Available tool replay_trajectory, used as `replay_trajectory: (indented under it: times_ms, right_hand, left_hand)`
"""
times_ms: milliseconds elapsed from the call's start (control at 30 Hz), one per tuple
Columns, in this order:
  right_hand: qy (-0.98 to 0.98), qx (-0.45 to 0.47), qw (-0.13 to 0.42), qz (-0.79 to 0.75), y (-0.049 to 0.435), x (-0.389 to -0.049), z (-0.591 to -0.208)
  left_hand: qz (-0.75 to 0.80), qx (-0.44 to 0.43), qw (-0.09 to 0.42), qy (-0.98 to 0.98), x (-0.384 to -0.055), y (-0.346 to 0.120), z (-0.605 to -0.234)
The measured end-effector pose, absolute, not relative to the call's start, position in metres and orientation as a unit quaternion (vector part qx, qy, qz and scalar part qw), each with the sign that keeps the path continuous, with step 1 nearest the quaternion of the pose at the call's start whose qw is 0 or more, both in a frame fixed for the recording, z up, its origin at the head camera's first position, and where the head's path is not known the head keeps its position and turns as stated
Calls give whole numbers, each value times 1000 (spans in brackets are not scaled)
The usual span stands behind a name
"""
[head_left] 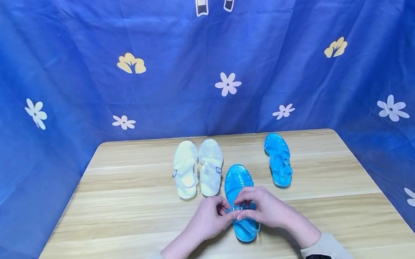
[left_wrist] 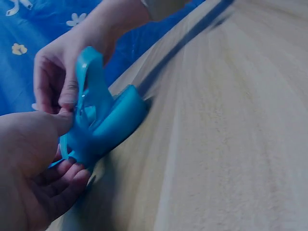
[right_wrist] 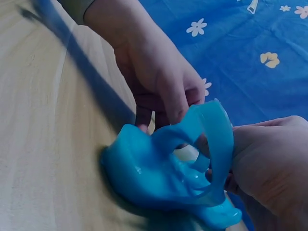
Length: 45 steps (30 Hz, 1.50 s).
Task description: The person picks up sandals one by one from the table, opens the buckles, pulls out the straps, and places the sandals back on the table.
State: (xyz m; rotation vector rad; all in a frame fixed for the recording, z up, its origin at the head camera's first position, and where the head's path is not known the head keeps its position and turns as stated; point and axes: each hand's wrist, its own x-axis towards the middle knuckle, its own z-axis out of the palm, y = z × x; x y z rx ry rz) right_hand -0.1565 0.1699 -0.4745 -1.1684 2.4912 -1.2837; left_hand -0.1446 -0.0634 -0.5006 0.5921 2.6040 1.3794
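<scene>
A blue jelly sandal (head_left: 238, 182) lies on the table with its toe away from me. My left hand (head_left: 208, 219) comes in from the left, thumb and fingers pinching the sandal's strap beside a small buckle (head_left: 237, 207). From the other side my right hand (head_left: 268, 207) pinches the strap at the same buckle, and the two thumbs nearly meet. In the left wrist view the sandal's heel (left_wrist: 127, 113) faces the camera and its back strap (left_wrist: 91, 72) stands up. The right wrist view shows the strap loop (right_wrist: 219, 149); fingers hide the buckle there.
Two whitish clear sandals (head_left: 186, 165) (head_left: 211, 165) stand side by side, left of the handled one and farther back. A second blue sandal (head_left: 279, 160) lies at the back right. Behind the wooden table (head_left: 126, 222) hangs a blue patterned curtain (head_left: 173, 91).
</scene>
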Motion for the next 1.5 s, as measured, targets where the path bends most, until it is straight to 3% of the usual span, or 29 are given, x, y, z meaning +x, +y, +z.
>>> replay_trajectory:
  times_ms: [300,500,733,1133,1333,1500]
  right_hand:
    - [840,-343,58,-417,171,-156,-480]
    - [847,-350,67,-395,172,-157,-478]
    - [871,-360,77,-326,169,-155,-470]
    - [892,-426,18,-153,152,-150,-451]
    - [880,-389,60,-266,161,-156,-466]
    - [837,-393,43,-379,171,-161,-485]
  left_hand:
    - [558,182,172,791,-145,-74,-494]
    - [596,166,210,757,-145,-78,-487]
    - [613,161,218,742,-144,-78,-486]
    - [620,154,218,737,-146,-77,-487]
    - [632,139,225,729,-145,-78,-487]
    - [637,130,220,727,-146,-77,-490]
